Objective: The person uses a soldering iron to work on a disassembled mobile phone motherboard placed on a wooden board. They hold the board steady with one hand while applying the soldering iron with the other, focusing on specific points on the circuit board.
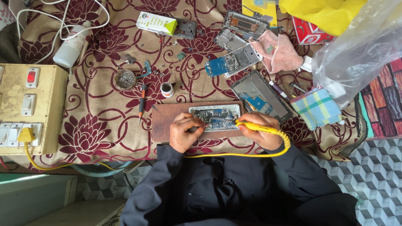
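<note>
A beige switch box [31, 109] is sitting at the far left, right on the table's edge, with a yellow plug [26, 135] stuck in it. A white bottle [73, 45] is lying above it, tangled near white wires [63, 19] that are running off the top of the picture. Next comes a small round tin [125, 78] and a thin screwdriver [142, 102], with bare flowery cloth [96, 121] below them (the biggest open spot for moving).

In the middle, a brown board [161, 123] is lying near the front edge. An opened phone [215, 116] is resting on it. The left hand [183, 133] is curling over the phone's left end, its fingers pinched shut on something thin; it is too small to make out. The right hand [259, 132] is gripping a yellow iron [256, 127], fingers wrapped tight, with the tip touching the phone's insides. Its yellow cord [247, 154] is looping back under both wrists along the table edge.

Further back, a white-green box [157, 23] and more phone parts [234, 60] are crowding the top. To the right, another phone frame [261, 96] is lying just beside the board, then a pink rag [278, 52] and a checked cloth [317, 107]. A clear bag [360, 50] is covering the right corner and hiding what is under it. A yellow bag [326, 12] is getting cut off at the top.
</note>
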